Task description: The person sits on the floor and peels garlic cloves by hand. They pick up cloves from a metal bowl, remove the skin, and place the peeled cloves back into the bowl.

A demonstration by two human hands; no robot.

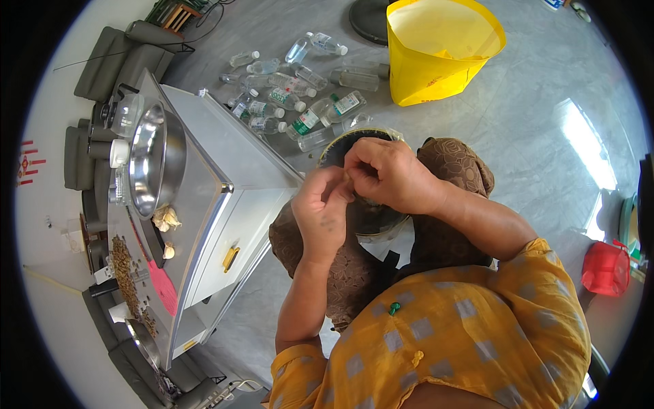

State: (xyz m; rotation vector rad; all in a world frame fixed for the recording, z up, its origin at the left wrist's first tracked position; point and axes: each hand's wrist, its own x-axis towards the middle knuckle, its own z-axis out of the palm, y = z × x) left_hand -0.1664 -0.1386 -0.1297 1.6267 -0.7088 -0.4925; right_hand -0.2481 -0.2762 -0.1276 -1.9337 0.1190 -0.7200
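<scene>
My left hand (324, 217) and my right hand (398, 176) meet at the fingertips above a dark round bin (380, 222) between my knees. Both hands pinch a small pale piece (348, 180), possibly a garlic clove; the fingers hide most of it. A bag liner shows at the bin's rim, while my hands and forearms cover part of its opening. To the left, on the cabinet table, lie a partly broken garlic bulb (165, 218) and a loose garlic clove (168, 250).
The white cabinet table (204, 179) bears a steel basin (174, 158), a glass pot (126, 115), a pink fly swatter (163, 289) and scattered small brown pieces (124, 263). Several plastic bottles (288, 98) lie on the floor ahead, beside a yellow bag (429, 76). A red bag (605, 268) is at far right.
</scene>
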